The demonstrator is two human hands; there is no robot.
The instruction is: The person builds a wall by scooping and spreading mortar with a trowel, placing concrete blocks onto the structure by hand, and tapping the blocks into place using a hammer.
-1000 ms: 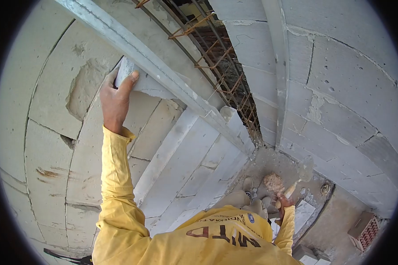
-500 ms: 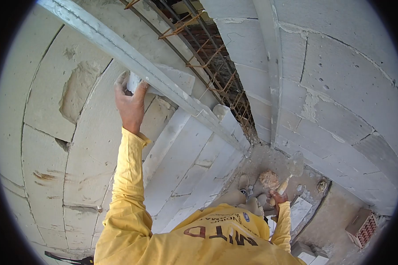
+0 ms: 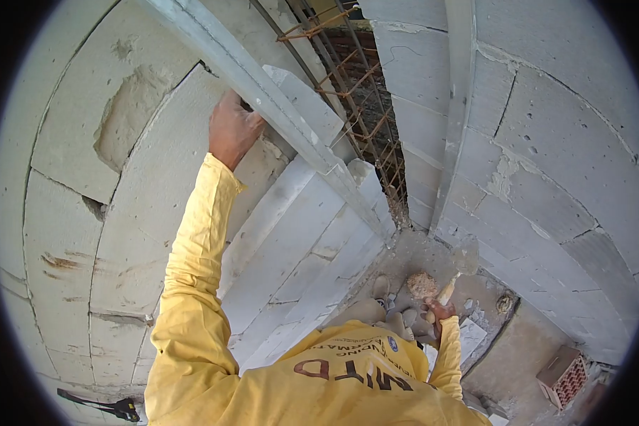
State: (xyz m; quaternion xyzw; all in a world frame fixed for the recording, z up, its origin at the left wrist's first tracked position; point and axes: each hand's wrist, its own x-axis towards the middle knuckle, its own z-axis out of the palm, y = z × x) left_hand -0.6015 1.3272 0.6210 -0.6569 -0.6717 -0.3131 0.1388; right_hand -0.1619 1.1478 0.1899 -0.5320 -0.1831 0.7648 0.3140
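My left hand (image 3: 234, 131) reaches up to a pale aerated concrete block (image 3: 302, 103), its fingers curled at the block's near end and partly hidden behind a long metal profile (image 3: 284, 121). The block lies behind the profile, on top of the lower block wall (image 3: 298, 234), with its far end by the gap with steel bars. Low at my side, my right hand (image 3: 441, 312) is closed round the light handle of a trowel (image 3: 466, 257), whose grey blade points away from me over the floor.
A rebar cage (image 3: 358, 92) stands in the gap between the walls. A second profile (image 3: 453, 121) runs along the right wall (image 3: 554, 142). On the floor are a rough brownish lump (image 3: 422, 285), rubble and a red hollow brick (image 3: 562, 376). A black tool (image 3: 110, 406) lies lower left.
My left hand has pushed further in behind the profile, and the block sits farther toward the rebar gap. The whole view has shifted slightly. My right hand still holds the trowel.
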